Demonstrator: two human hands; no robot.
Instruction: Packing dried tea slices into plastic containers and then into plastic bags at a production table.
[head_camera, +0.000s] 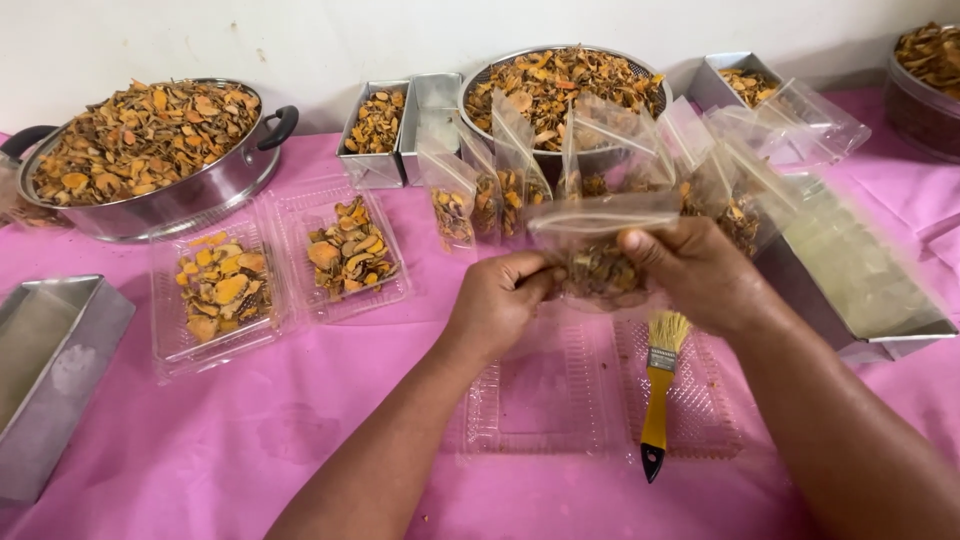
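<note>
Nearest, at lower centre of the frame: an open clear clamshell tray lying flat on the pink desk, likely as a catch surface under your hands. Across its right half lies a yellow-handled brush, long axis running near to far, bristles pointing away from you.

Centre of the frame: your left hand and right hand, fingers clamped on opposite sides of a small clear bag of dried orange-brown slices. You hold the bag just above the tray, mouth upward, long axis roughly left to right, contents sagging at the bottom; the two-sided pinch appears to keep the top edge stretched.

Left edge, lower: a steel loaf tin, no contents visible.

Centre left: two open clear trays, each with a small heap of slices.

Behind your hands: a row of filled bags standing upright, mouths open.

Right: a long steel tin holding what looks like a stack of flat clear bags.

Upper left: a wide handled steel pan heaped with slices.

Upper centre: two small steel tins, the left one filled, and a round steel strainer bowl, heaped.

Upper right: another small tin and part of a dark basket.
</note>
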